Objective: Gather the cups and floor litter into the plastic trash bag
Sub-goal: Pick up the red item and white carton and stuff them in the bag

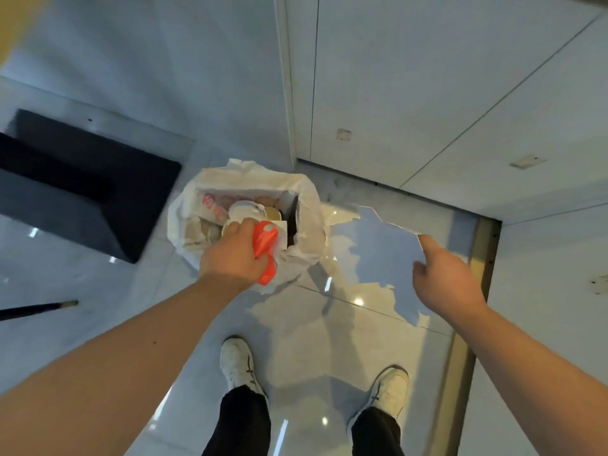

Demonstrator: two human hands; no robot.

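A white plastic trash bag (306, 205) stands open on the glossy floor ahead of my feet. Cups (271, 213), crumpled paper and a printed wrapper fill it. My left hand (232, 255) hovers over the bag's near rim, shut on a red and white piece of litter (265, 241). My right hand (447, 278) is to the right of the bag, above the floor, fingers loosely apart and holding nothing.
A dark box-shaped object (75, 189) stands on the floor to the left. A thin black rod (36, 309) lies at the left edge. White cabinet panels (427, 93) rise behind and to the right. My two white shoes (240, 363) stand on the tiles below.
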